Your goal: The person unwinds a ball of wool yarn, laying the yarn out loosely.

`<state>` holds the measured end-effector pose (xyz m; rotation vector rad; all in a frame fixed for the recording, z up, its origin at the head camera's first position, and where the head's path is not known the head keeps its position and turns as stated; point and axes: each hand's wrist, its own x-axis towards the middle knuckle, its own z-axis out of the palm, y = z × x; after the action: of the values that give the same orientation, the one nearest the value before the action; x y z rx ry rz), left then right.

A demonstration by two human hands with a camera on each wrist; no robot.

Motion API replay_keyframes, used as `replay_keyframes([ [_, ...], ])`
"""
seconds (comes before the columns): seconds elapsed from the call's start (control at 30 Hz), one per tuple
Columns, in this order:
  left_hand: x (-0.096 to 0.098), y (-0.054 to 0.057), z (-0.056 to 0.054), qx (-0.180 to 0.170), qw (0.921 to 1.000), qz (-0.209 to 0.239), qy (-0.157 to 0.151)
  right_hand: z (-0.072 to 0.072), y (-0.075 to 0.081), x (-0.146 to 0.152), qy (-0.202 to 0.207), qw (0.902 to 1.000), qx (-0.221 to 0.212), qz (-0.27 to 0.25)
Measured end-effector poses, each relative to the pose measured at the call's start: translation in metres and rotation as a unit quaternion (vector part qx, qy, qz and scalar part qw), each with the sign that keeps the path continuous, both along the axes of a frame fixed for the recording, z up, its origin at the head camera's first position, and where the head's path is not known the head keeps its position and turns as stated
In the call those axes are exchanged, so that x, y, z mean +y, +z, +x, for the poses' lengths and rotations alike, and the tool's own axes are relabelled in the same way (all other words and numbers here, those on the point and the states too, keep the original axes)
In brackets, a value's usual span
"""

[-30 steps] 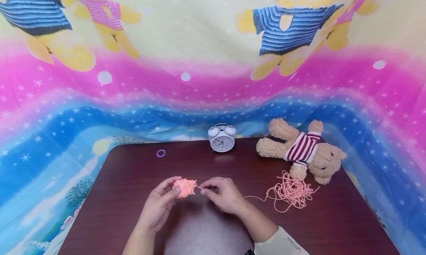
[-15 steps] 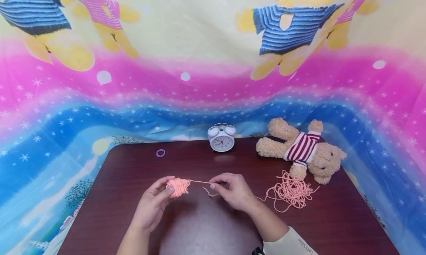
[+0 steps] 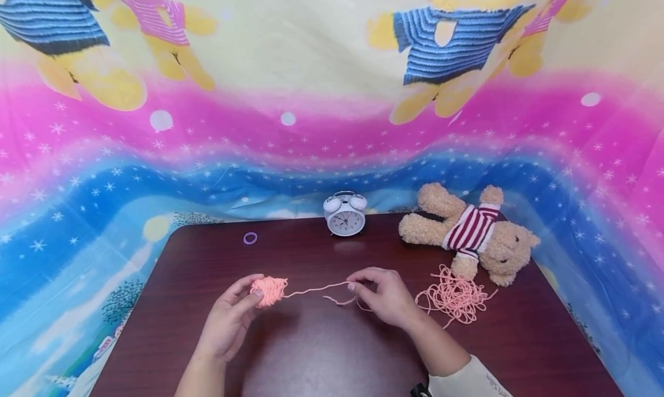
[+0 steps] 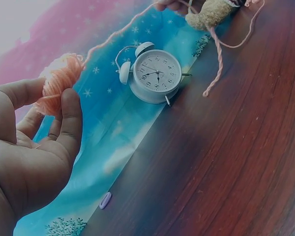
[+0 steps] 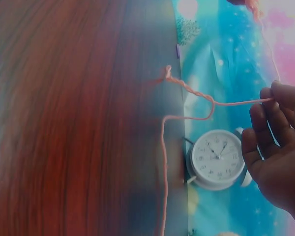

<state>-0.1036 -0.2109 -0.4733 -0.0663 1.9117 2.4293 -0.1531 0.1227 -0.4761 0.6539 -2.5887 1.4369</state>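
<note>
While one yarn strand (image 3: 313,290) hangs over it, dark tabletop (image 3: 316,333) stretches to six o'clock.
Head: about one twin-bell alarm clock (image 3: 346,221), left hand (image 3: 230,319) at eight pinching one yarn bundle (image 3: 272,291), right hand (image 3: 388,299) at five pinching the strand, one yarn tangle (image 3: 457,298) at four near the tabletop's right edge. Left wrist: bundle peach, closely wound. Right wrist: one twisted end (image 5: 189,89) pointing toward ten.

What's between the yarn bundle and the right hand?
In the head view, a yarn strand runs from the yarn bundle to the right hand; a loose end shows below it.
</note>
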Motion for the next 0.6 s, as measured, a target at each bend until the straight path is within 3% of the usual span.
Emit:
replay_keyframes([
  [0.6, -0.011, 0.0, 0.001, 0.005, 1.0, 0.005, 0.003, -0.008, 0.003, 0.047, -0.063, 0.9964, 0.04, 0.04],
])
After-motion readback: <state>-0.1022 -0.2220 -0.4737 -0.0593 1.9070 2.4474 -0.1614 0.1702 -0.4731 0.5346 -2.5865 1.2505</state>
